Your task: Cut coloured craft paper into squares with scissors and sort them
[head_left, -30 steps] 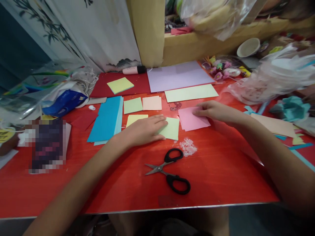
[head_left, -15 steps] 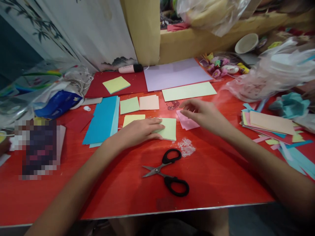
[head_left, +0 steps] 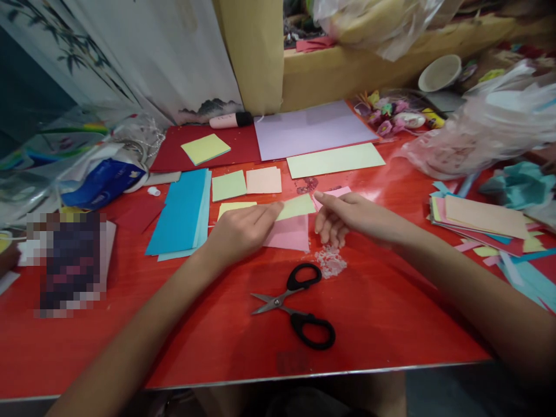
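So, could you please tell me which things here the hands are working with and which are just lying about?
In use: left hand, its fingers pinching the lifted green square; pink square under it; right hand, open, beside them.
Lying about: scissors; blue sheets; lilac sheet; pale green strip; marker; paper stack at the right.

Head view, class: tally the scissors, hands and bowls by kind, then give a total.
Scissors: 1
Hands: 2 (left hand pinching the green paper, right hand)
Bowl: 1
Total: 4
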